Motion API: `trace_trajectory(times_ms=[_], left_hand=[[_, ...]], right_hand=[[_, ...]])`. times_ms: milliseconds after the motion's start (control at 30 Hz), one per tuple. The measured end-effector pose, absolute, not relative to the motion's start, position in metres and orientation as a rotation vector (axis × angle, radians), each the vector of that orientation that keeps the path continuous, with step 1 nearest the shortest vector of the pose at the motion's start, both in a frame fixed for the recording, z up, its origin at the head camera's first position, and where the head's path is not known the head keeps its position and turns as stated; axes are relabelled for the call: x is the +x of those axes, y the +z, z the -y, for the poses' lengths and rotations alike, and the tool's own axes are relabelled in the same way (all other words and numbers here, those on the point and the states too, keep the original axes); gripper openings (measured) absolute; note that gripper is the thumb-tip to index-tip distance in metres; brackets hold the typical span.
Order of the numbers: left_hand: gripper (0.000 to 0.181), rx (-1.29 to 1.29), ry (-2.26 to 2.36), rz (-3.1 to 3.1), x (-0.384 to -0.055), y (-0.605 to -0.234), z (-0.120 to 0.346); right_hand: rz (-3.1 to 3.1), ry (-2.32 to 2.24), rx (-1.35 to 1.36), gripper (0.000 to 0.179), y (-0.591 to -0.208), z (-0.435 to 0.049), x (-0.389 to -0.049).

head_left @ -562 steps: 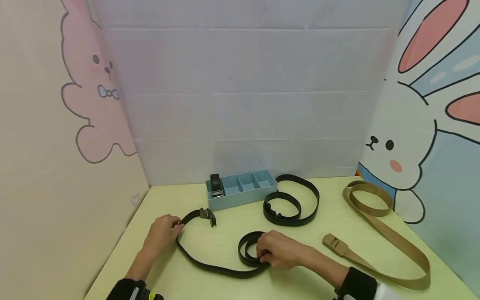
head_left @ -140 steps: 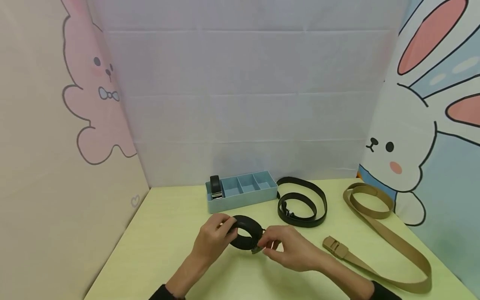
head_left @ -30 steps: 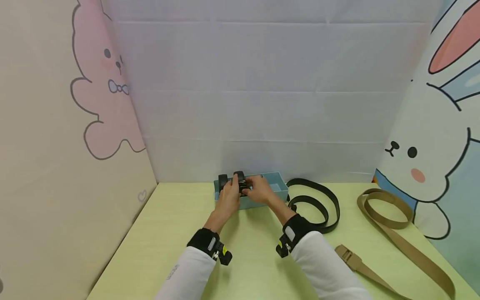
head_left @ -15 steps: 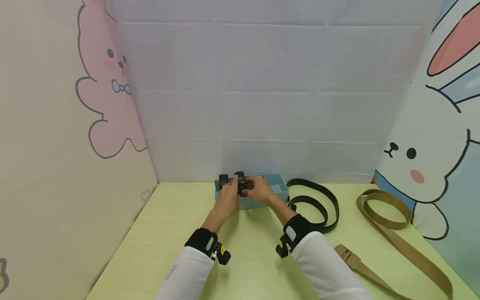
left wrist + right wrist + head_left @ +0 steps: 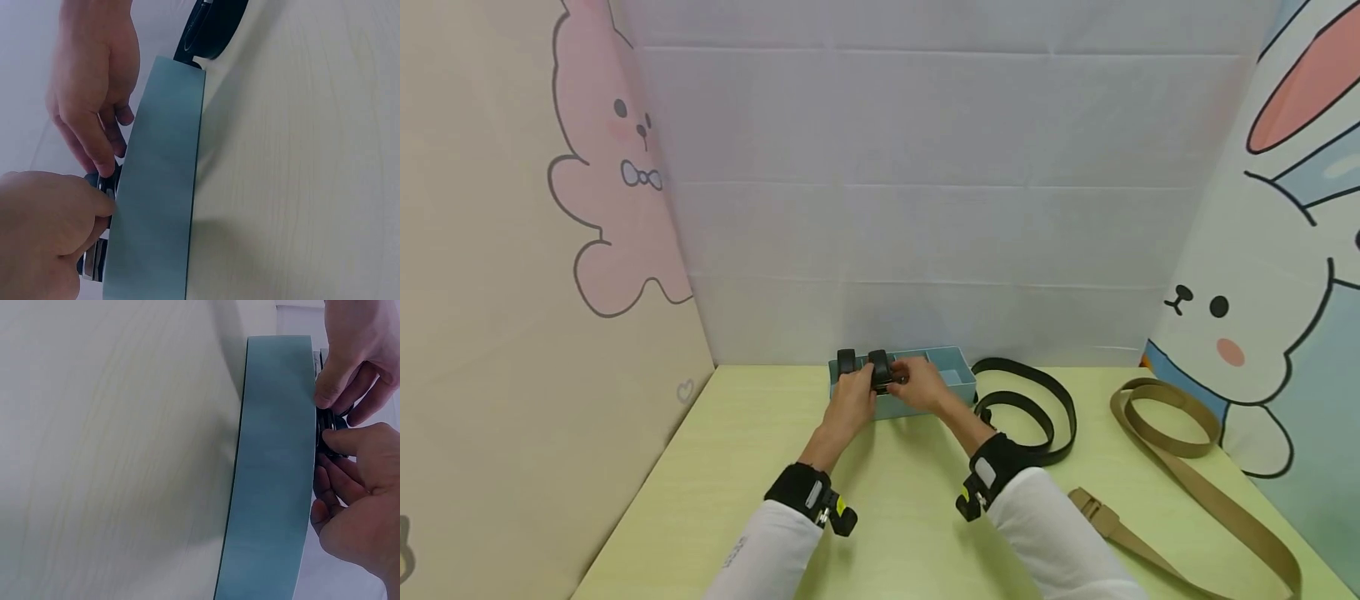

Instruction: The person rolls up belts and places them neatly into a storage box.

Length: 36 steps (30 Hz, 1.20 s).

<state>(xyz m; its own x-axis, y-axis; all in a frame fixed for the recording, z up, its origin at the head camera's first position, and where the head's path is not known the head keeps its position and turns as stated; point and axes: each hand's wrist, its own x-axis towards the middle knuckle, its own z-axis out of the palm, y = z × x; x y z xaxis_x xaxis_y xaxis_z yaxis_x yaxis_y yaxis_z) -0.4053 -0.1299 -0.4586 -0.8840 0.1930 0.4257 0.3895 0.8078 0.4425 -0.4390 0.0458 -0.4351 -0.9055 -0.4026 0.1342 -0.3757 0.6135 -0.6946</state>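
Note:
Both hands are at the blue divided box at the back of the table. A tightly coiled black belt sits low in its second compartment from the left. My left hand grips the coil from the left, thumb and fingers at its near side. From the right, my right hand pinches the coil near its buckle end. In the left wrist view, the box's front wall hides the lower coil. The right wrist view shows both hands' fingertips meeting at the dark coil.
Another rolled black belt stands in the leftmost compartment. Right of the box, a loosely looped black belt lies on the yellow table. A tan webbing belt stretches along the right side. A white sheet hangs behind the box.
The belt lay partly unrolled on the table, then was held coiled above it, then was brought to the box. Over the last half second both hands have lowered the coil slightly in its compartment.

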Motion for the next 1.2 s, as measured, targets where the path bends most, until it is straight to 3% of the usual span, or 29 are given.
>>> trace_trajectory(times_ms=[300, 367, 467, 533, 600, 667, 800, 1067, 1200], left_hand=[[0.024, -0.411, -0.769, 2.458, -0.410, -0.471, 0.125], [0.026, -0.406, -0.798, 2.459, -0.410, -0.471, 0.125], [0.030, -0.397, -0.792, 2.486, -0.404, -0.467, 0.124], [0.036, -0.401, -0.734, 2.457, -0.400, -0.469, 0.124], [0.041, -0.428, -0.654, 2.374, -0.394, -0.471, 0.123], [0.044, -0.502, -0.588, 2.269, -0.388, -0.475, 0.119], [0.035, -0.783, -0.538, 2.192, -0.377, -0.482, 0.095], [0.030, -1.151, -0.505, 2.544, -0.367, -0.490, 0.023], [0.031, -1.212, -0.416, 2.501, -0.388, -0.523, -0.005]], right_hand=[[-2.894, -1.144, -0.702, 0.033, -0.450, -0.044, -0.449], [-2.910, -1.165, -0.835, 0.034, -0.478, -0.055, -0.476], [-2.934, -1.141, -0.946, 0.037, -0.479, -0.067, -0.474], [-2.934, -1.132, -0.999, 0.040, -0.470, -0.079, -0.461], [-2.952, -1.065, -0.968, 0.040, -0.436, -0.089, -0.421], [-2.994, -0.978, -1.037, 0.039, -0.427, -0.110, -0.402], [-3.071, -0.790, -1.136, 0.030, -0.422, -0.164, -0.371], [-3.010, -0.540, -1.033, 0.030, -0.430, -0.245, -0.339], [-2.944, -0.519, -1.056, 0.023, -0.438, -0.259, -0.335]])
